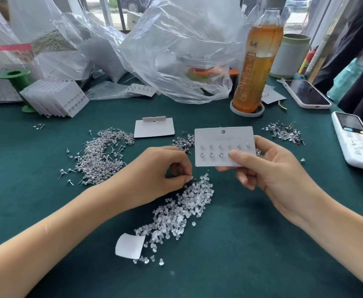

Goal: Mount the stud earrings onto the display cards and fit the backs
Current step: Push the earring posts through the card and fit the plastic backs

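Right hand (271, 168) holds the display card (223, 145) upright, studs facing the person, while left hand (167, 168) pinches one clear back from the near pile of backs (180, 214) on the bench (262, 254), probably for fitting it behind.

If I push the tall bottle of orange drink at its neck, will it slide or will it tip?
Probably tip. The bottle is tall and narrow, and its foot sits inside a low tape ring, which would likely stop it from sliding. The liquid reaches high up, so it is likely heavy and would fall hard. The phone lies close by.
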Available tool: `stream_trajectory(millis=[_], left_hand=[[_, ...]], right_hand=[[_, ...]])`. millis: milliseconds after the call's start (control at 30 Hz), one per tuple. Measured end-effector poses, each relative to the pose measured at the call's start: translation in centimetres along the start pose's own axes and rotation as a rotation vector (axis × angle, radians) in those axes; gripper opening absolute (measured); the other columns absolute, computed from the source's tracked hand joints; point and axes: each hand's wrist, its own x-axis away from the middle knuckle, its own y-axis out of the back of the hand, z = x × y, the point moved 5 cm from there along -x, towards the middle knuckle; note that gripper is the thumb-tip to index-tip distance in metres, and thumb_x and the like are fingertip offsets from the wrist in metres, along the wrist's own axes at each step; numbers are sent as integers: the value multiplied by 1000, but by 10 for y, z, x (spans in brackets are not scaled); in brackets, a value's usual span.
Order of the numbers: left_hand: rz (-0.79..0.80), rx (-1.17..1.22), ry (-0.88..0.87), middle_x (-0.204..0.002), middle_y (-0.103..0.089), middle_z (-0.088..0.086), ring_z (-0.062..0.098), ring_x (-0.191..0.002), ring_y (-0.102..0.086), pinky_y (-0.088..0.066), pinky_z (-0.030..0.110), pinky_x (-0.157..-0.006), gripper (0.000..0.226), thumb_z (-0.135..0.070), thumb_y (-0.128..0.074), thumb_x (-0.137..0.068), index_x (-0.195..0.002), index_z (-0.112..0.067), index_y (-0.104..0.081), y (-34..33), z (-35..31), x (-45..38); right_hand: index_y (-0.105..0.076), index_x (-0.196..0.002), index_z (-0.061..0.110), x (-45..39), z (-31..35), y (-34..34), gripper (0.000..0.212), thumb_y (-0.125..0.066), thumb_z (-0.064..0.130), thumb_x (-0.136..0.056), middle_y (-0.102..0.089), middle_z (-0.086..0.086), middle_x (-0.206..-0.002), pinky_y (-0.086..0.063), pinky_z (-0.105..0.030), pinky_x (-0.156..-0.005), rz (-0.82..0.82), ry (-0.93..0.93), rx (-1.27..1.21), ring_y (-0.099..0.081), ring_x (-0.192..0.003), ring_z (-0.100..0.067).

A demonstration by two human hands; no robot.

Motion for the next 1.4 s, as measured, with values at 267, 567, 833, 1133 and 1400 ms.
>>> stream_trajectory(millis=[267,567,833,1133,1400], left_hand=[[-21,-165,-78,-83,-62,-13,5,-77,-58,-47,24,-73,13,-7,-70,-80,-83,-20,-66,10,0,1],[73,-498,-342,-81,-61,3,24,-72,-55,-40,28,-66,7,-10,-60,-90,-84,-10,-64,9,-17,2],[81,-289,-143,-92,-60,-8,9,-81,-57,-45,30,-76,5,-15,-63,-87,-92,-18,-65,8,-3,1],[34,-141,-43,-79,-61,-15,-7,-75,-53,-35,3,-66,15,-9,-68,-79,-82,-23,-63,7,-1,0],[-175,228,141,-72,-68,-9,-3,-65,-58,-40,5,-63,26,3,-68,-77,-77,-23,-66,22,12,-2]], right_hand=[[-64,-102,17,-1,-2,0,24,-67,20,-78,-74,-14,-82,-38,-16,-41,18,22,27,-46,-44,-10],[-64,-103,17,-2,-4,1,19,-65,14,-85,-75,-13,-83,-39,-16,-41,18,34,56,-46,-44,-10],[-63,-104,16,-1,-4,0,24,-66,17,-80,-75,-13,-81,-39,-16,-41,26,41,57,-46,-44,-10],[-62,-106,15,2,0,-1,21,-63,7,-87,-75,-12,-80,-38,-16,-43,14,101,137,-46,-44,-10],[-63,-98,26,12,11,-3,16,-67,14,-89,-71,3,-77,-41,-20,-45,-27,440,447,-47,-49,-13]])
